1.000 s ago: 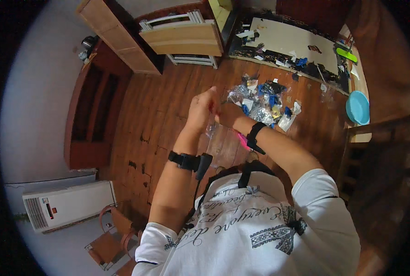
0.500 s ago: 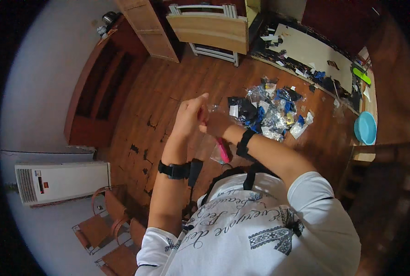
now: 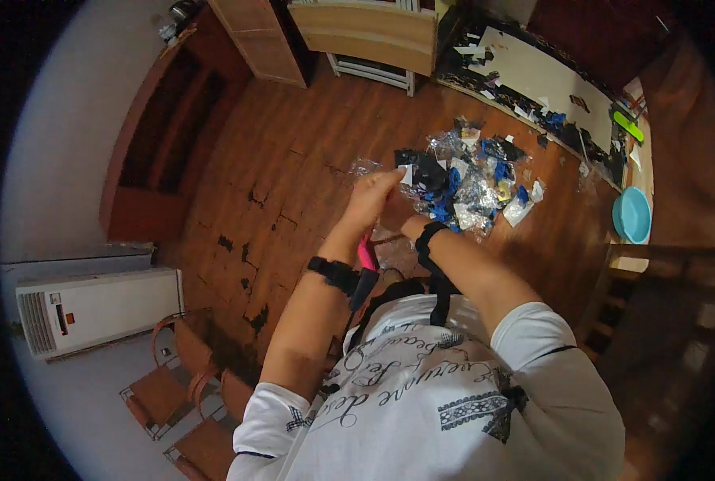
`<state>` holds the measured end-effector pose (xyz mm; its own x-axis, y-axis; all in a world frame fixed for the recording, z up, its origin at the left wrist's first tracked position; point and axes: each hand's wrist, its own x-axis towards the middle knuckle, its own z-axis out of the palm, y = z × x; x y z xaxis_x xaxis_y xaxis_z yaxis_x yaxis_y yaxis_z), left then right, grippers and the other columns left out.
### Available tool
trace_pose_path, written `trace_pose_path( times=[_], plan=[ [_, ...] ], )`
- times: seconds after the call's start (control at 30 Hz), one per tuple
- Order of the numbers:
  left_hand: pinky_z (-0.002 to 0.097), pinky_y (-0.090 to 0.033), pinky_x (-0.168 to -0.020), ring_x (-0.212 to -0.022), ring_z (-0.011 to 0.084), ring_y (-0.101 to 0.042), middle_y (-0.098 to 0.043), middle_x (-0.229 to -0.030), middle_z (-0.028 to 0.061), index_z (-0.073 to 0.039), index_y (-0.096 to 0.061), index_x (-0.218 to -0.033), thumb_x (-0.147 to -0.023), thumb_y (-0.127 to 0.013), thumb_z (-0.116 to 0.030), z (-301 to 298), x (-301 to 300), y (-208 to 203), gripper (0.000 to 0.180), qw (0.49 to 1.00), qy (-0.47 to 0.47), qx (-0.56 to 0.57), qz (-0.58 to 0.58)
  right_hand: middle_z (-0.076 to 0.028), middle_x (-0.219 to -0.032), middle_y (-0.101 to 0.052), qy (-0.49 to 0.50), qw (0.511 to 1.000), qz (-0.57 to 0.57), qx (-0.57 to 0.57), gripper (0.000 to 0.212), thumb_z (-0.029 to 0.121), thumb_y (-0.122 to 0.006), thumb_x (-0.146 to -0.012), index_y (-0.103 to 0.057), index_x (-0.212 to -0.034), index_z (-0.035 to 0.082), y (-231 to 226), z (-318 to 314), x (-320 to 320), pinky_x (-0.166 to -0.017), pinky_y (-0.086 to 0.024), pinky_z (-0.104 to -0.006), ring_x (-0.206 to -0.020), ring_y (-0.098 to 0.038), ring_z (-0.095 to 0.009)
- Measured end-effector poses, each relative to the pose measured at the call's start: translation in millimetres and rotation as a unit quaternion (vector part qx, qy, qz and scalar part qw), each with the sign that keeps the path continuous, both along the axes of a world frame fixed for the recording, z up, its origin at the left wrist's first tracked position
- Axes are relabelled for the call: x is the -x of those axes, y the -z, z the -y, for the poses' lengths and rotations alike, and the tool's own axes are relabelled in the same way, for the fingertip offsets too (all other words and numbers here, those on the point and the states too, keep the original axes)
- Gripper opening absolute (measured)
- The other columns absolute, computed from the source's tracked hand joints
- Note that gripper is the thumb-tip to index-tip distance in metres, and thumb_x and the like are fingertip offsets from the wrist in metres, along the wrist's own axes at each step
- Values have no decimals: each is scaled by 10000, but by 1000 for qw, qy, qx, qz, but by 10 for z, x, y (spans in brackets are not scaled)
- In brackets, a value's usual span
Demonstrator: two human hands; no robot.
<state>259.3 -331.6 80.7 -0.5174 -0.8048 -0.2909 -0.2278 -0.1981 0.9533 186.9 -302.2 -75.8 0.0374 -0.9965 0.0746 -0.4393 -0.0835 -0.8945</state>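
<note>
Now the two hands sit closer, in view, to the edge of the litter pile [image 3: 486, 192] than half a second ago, and the pink piece [image 3: 366, 252] has shifted from beside the right forearm to beside the left wrist strap [image 3: 333, 275]. The left hand [image 3: 376, 196] is curled, its fingers toward the pile; the right hand [image 3: 397, 212] is close against it, in shadow and partly hidden. Whether either grips anything cannot be told, though the pink piece shows just below them, between the forearms, and may belong to something they hold. The pile of clear, blue and black wrappers lies on the wooden floor [image 3: 309, 160] ahead and to the right. With the left fingertips overlapping its dark edge, contact is hard to judge. A clear wrapper [image 3: 365, 167] lies just left of it.
</note>
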Motion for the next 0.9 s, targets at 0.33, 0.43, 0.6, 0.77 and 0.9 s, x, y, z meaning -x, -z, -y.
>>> trace_pose_path(
  times=[0.33, 0.43, 0.6, 0.77, 0.9],
  plan=[
    [238, -277, -412, -453, 86, -401, -431, -498, -4, -91, -480, -514, -842, -554, -461, -179, 955, -102, 500, 997, 71, -31, -19, -151, -885, -626, 2, 998, 1, -69, 366, 348, -622, -701, -596, -924, 58, 118, -170, 986, -779, -466, -383, -888, -599, -318],
    [233, -283, -419, -454, 84, -399, -438, -504, -3, -91, -482, -519, -838, -560, -466, -176, 1310, -141, 499, 994, 96, -54, -29, -173, -905, -626, 34, 997, -64, -10, 331, 317, -572, -720, -601, -907, 46, 358, -132, 1392, -762, -471, -403, -868, -599, -342],
    [232, -255, -463, -475, 69, -362, -427, -511, -23, -100, -473, -529, -827, -581, -472, -132, 1584, -115, 488, 992, 72, -69, -72, -182, -904, -626, -28, 983, -172, -51, 266, 236, -553, -718, -594, -904, 49, -73, -156, 1813, -762, -476, -413, -858, -602, -345],
    [230, -276, -411, -444, 84, -393, -446, -498, 2, -94, -482, -528, -832, -564, -481, -145, 1930, -188, 499, 991, 73, -60, -91, -163, -904, -632, -33, 983, -161, -80, 235, 197, -565, -705, -594, -890, 53, -362, -195, 2246, -770, -482, -402, -855, -603, -342],
    [229, -301, -381, -423, 101, -415, -452, -491, 25, -86, -480, -527, -843, -549, -469, -163, 2178, -199, 501, 989, 72, -72, -104, -162, -913, -632, -29, 979, -184, -82, 240, 174, -578, -698, -597, -904, 52, -285, -156, 2542, -787, -476, -402, -882, -599, -332]
  ],
)
